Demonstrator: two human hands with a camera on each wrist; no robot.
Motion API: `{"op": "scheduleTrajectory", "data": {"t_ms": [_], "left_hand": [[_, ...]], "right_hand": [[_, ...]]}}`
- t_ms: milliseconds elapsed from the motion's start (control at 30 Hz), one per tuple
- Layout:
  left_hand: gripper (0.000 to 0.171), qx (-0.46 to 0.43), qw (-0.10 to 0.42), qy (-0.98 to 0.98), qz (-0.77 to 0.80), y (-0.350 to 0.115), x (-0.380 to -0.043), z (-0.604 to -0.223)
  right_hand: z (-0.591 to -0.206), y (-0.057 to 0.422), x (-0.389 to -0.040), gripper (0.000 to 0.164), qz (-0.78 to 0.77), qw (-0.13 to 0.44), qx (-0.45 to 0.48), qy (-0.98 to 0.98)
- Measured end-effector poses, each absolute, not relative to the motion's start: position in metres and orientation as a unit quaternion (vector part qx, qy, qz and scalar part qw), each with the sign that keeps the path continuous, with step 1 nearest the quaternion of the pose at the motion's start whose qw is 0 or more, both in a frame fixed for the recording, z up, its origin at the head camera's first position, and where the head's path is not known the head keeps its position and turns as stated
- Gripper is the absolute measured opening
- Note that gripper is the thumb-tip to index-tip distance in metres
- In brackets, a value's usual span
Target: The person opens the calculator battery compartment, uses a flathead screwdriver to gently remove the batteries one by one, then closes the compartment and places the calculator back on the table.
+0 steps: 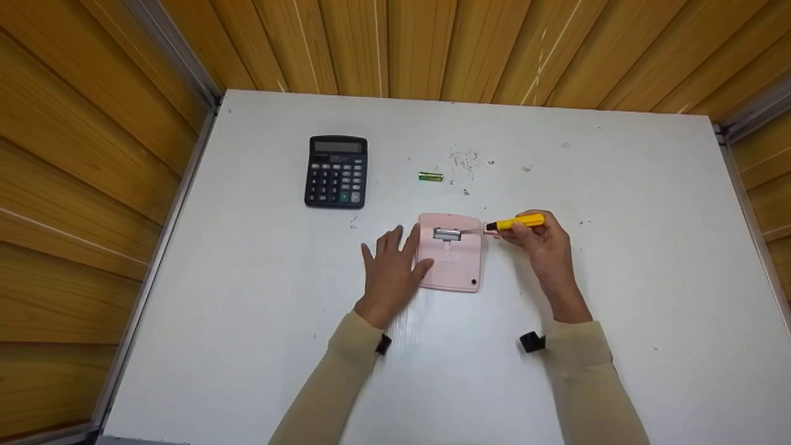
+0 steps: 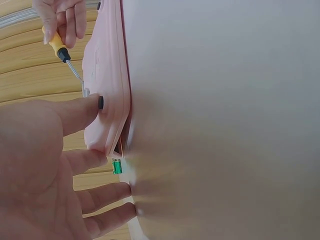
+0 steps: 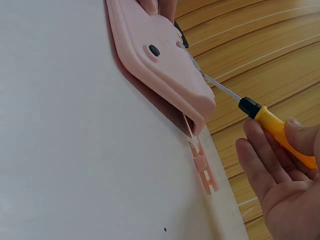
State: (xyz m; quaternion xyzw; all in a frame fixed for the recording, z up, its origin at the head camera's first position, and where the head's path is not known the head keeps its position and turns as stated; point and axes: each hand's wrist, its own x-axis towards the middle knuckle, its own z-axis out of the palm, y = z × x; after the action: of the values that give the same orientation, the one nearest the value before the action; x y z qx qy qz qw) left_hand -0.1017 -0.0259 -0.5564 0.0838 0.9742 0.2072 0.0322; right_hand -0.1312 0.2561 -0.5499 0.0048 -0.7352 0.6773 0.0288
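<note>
A pink calculator (image 1: 454, 266) lies face down, its battery compartment (image 1: 447, 235) uncovered with a silver-looking battery inside. My left hand (image 1: 393, 275) steadies its left side, fingers spread and mostly straight. The left thumb rests on the back beside a black rubber foot (image 2: 101, 102), seen in the left wrist view. From the right, my right hand (image 1: 545, 247) grips a yellow-handled screwdriver (image 1: 520, 222) between thumb and fingers. Its thin metal shaft (image 3: 222, 89) slants to the compartment, the tip at the battery's right end. Beside the calculator lies the small pink battery cover (image 3: 201, 162).
A green battery (image 1: 431, 177) lies beyond the pink calculator. Farther left, a black calculator (image 1: 337, 172) lies face up. The white table (image 1: 247, 278) has dark marks toward its far side, and wood-look panels (image 1: 414, 49) stand behind it.
</note>
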Motion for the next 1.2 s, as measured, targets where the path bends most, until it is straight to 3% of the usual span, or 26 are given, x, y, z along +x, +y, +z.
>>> {"op": "scheduleTrajectory", "data": {"t_ms": [567, 1200], "left_hand": [[0.074, 0.081, 0.048, 0.974, 0.204, -0.026, -0.102, -0.557], [0.072, 0.090, 0.030, 0.973, 0.212, -0.027, -0.100, -0.557]], "right_hand": [[-0.567, 0.263, -0.125, 0.039, 0.743, -0.026, -0.047, -0.667], [-0.571, 0.261, -0.122, 0.040, 0.793, -0.072, -0.116, -0.594]]}}
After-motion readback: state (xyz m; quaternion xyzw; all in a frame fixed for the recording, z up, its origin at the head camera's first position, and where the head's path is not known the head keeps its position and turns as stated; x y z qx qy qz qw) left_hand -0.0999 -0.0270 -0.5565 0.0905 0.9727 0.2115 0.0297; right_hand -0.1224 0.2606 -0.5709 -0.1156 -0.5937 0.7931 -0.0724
